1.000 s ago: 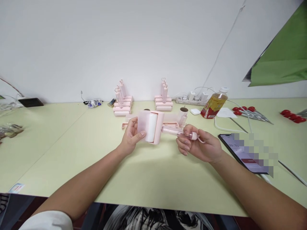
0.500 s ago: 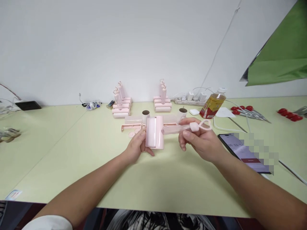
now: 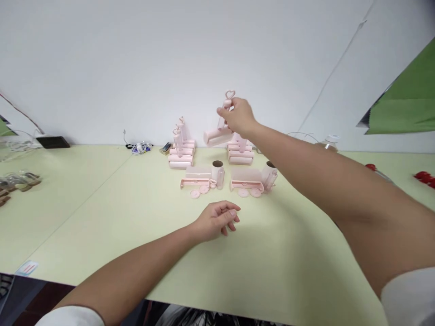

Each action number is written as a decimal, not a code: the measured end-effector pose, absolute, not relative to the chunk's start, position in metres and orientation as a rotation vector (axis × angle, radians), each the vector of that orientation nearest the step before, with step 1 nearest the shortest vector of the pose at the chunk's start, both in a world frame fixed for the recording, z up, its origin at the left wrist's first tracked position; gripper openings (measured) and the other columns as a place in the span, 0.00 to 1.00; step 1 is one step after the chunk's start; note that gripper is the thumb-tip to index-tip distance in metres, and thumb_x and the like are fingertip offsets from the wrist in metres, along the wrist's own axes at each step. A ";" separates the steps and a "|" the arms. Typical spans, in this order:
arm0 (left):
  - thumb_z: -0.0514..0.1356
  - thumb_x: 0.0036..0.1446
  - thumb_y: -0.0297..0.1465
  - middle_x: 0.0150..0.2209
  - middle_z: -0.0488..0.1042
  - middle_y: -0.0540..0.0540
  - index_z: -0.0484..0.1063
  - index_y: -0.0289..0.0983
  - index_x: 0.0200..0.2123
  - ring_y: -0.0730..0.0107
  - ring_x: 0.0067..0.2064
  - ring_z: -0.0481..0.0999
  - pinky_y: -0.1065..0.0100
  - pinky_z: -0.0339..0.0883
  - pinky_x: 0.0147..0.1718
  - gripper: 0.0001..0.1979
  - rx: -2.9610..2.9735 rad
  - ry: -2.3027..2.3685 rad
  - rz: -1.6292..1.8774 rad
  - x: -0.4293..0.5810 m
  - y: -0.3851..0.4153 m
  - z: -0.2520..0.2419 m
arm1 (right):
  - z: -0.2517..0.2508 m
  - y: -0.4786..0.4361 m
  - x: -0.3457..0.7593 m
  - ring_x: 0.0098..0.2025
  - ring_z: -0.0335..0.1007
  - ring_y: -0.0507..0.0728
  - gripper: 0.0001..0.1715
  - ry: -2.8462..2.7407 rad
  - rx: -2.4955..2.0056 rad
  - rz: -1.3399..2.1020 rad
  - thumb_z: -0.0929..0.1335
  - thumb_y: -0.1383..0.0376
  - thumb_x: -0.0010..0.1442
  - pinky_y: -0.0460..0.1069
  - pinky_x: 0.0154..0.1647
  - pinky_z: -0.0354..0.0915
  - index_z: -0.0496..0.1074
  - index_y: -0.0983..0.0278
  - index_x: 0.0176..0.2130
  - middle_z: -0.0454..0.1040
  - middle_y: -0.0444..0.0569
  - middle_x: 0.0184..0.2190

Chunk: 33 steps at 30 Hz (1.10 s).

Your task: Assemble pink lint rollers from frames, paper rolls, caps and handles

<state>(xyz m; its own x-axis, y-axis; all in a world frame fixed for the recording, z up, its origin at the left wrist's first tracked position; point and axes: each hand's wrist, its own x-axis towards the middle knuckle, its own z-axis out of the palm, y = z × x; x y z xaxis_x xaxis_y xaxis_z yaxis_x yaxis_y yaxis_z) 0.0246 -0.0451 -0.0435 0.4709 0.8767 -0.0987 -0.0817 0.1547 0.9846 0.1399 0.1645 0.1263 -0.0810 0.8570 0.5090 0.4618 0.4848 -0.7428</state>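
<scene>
In the head view, holds up a pink lint roller (image 3: 217,136) with the right hand (image 3: 240,116), pinching the translucent handle (image 3: 221,123) between thumb and fingers, just below the heart-shaped loop (image 3: 230,94). Tilts slightly, left end lower, in front of the white wall (image 3: 136,68) and above the right-hand row of lint rollers (image 3: 241,157); cannot tell whether touching that row.

Keeps the left hand (image 3: 215,221) low at the middle of the pale green table (image 3: 163,267), fingers loosely curled and parted; cannot tell whether resting on the surface or just above.

Just beyond the left hand, shows two sets of parts, side by side. Includes in the left set a translucent cover (image 3: 198,172), a pink housing (image 3: 190,183), an upright paper roll (image 3: 217,170) and two pink discs (image 3: 195,194). Includes much the same in the right set, with another paper roll (image 3: 267,173) partly behind the right forearm (image 3: 299,163).

Farther back, to the left, shows another row of lint rollers (image 3: 181,159), handles upright, near a coiled white cable (image 3: 138,148). At far right, shows red-handled tools (image 3: 423,177) below a green sheet (image 3: 404,104).
</scene>
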 end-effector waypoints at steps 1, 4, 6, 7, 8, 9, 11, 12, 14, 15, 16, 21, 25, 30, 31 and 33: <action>0.63 0.53 0.47 0.35 0.73 0.45 0.72 0.34 0.43 0.72 0.30 0.75 0.74 0.64 0.20 0.23 1.226 0.850 0.794 0.025 -0.045 -0.044 | 0.120 0.178 0.132 0.26 0.67 0.52 0.09 -1.752 -1.210 0.499 0.68 0.61 0.60 0.45 0.23 0.65 0.65 0.62 0.35 0.68 0.46 0.27; 0.64 0.52 0.45 0.34 0.73 0.45 0.72 0.34 0.42 0.72 0.29 0.74 0.74 0.64 0.21 0.22 1.241 0.875 0.756 0.027 -0.044 -0.045 | 0.100 0.207 0.115 0.25 0.68 0.53 0.07 -1.805 -1.415 0.600 0.68 0.62 0.60 0.46 0.24 0.68 0.66 0.63 0.37 0.71 0.48 0.28; 0.64 0.52 0.43 0.34 0.72 0.46 0.72 0.34 0.43 0.72 0.30 0.74 0.73 0.65 0.21 0.21 1.253 0.886 0.736 0.027 -0.044 -0.045 | 0.088 0.220 0.108 0.24 0.68 0.53 0.07 -1.800 -1.463 0.614 0.68 0.64 0.59 0.47 0.24 0.68 0.67 0.64 0.36 0.71 0.49 0.27; 0.64 0.53 0.43 0.34 0.72 0.46 0.71 0.35 0.43 0.73 0.30 0.74 0.73 0.65 0.22 0.20 1.258 0.892 0.730 0.027 -0.044 -0.045 | 0.083 0.225 0.105 0.24 0.68 0.53 0.07 -1.799 -1.478 0.612 0.69 0.65 0.58 0.47 0.24 0.68 0.68 0.65 0.36 0.71 0.49 0.26; 0.63 0.53 0.43 0.34 0.72 0.46 0.71 0.35 0.44 0.73 0.30 0.74 0.74 0.65 0.22 0.20 1.263 0.896 0.724 0.027 -0.045 -0.045 | 0.079 0.230 0.104 0.23 0.68 0.53 0.07 -1.799 -1.494 0.607 0.69 0.65 0.58 0.47 0.24 0.68 0.68 0.66 0.36 0.71 0.49 0.26; 0.63 0.53 0.42 0.34 0.71 0.47 0.71 0.35 0.44 0.73 0.29 0.74 0.74 0.65 0.22 0.20 1.265 0.901 0.719 0.027 -0.045 -0.045 | 0.074 0.235 0.103 0.23 0.69 0.53 0.07 -1.801 -1.513 0.600 0.69 0.66 0.57 0.48 0.24 0.68 0.69 0.66 0.36 0.71 0.49 0.25; 0.63 0.53 0.42 0.33 0.71 0.48 0.70 0.36 0.45 0.74 0.29 0.74 0.74 0.65 0.22 0.20 1.266 0.911 0.712 0.027 -0.046 -0.046 | 0.068 0.243 0.102 0.22 0.69 0.54 0.07 -1.804 -1.552 0.572 0.70 0.66 0.57 0.48 0.25 0.68 0.70 0.67 0.35 0.71 0.49 0.23; 0.63 0.53 0.42 0.33 0.70 0.48 0.70 0.36 0.44 0.74 0.29 0.73 0.74 0.64 0.22 0.20 1.267 0.914 0.709 0.027 -0.046 -0.046 | 0.065 0.246 0.102 0.23 0.70 0.54 0.07 -1.805 -1.571 0.550 0.70 0.65 0.57 0.48 0.26 0.68 0.70 0.67 0.35 0.71 0.49 0.22; 0.63 0.53 0.42 0.33 0.70 0.48 0.70 0.36 0.44 0.73 0.30 0.74 0.73 0.65 0.22 0.19 1.273 0.917 0.708 0.028 -0.046 -0.047 | 0.061 0.252 0.101 0.24 0.71 0.55 0.07 -1.801 -1.607 0.500 0.70 0.65 0.57 0.48 0.29 0.68 0.71 0.68 0.34 0.71 0.50 0.22; 0.63 0.53 0.42 0.33 0.71 0.48 0.70 0.36 0.44 0.73 0.30 0.74 0.73 0.65 0.22 0.19 1.275 0.918 0.709 0.028 -0.046 -0.047 | 0.059 0.254 0.101 0.25 0.71 0.55 0.07 -1.797 -1.624 0.478 0.70 0.65 0.57 0.48 0.30 0.68 0.71 0.68 0.34 0.72 0.50 0.22; 0.63 0.53 0.42 0.33 0.71 0.48 0.70 0.36 0.44 0.73 0.30 0.74 0.73 0.65 0.22 0.19 1.275 0.919 0.708 0.028 -0.046 -0.047 | 0.058 0.256 0.101 0.25 0.72 0.55 0.08 -1.792 -1.641 0.462 0.69 0.65 0.58 0.47 0.31 0.68 0.71 0.68 0.35 0.72 0.50 0.22; 0.63 0.53 0.41 0.33 0.71 0.48 0.71 0.36 0.44 0.73 0.30 0.74 0.73 0.65 0.22 0.19 1.267 0.937 0.706 0.029 -0.046 -0.046 | 0.054 0.262 0.100 0.27 0.73 0.56 0.09 -1.776 -1.714 0.468 0.68 0.65 0.61 0.48 0.33 0.68 0.71 0.70 0.38 0.74 0.52 0.24; 0.64 0.53 0.40 0.31 0.71 0.48 0.71 0.35 0.43 0.72 0.31 0.74 0.74 0.66 0.22 0.18 1.278 0.970 0.688 0.029 -0.047 -0.044 | 0.056 0.264 0.101 0.26 0.74 0.57 0.09 -1.799 -1.753 0.577 0.69 0.66 0.60 0.49 0.30 0.69 0.71 0.72 0.38 0.74 0.53 0.23; 0.64 0.53 0.41 0.30 0.70 0.50 0.71 0.35 0.43 0.72 0.30 0.74 0.74 0.66 0.21 0.18 1.292 0.961 0.686 0.028 -0.046 -0.045 | 0.070 0.254 0.104 0.24 0.72 0.53 0.15 -1.819 -1.761 0.737 0.70 0.62 0.61 0.47 0.25 0.69 0.69 0.72 0.40 0.73 0.48 0.25; 0.63 0.54 0.41 0.29 0.69 0.50 0.71 0.36 0.43 0.72 0.30 0.74 0.74 0.66 0.22 0.18 1.298 0.959 0.686 0.028 -0.046 -0.046 | 0.074 0.251 0.105 0.24 0.72 0.52 0.17 -1.826 -1.755 0.760 0.70 0.60 0.61 0.46 0.25 0.68 0.68 0.72 0.40 0.73 0.47 0.24; 0.63 0.54 0.41 0.30 0.69 0.50 0.71 0.36 0.43 0.72 0.30 0.73 0.73 0.66 0.22 0.18 1.313 0.955 0.686 0.028 -0.046 -0.048 | 0.085 0.242 0.108 0.23 0.73 0.53 0.19 -1.848 -1.739 0.790 0.71 0.58 0.60 0.46 0.23 0.67 0.68 0.73 0.39 0.72 0.47 0.22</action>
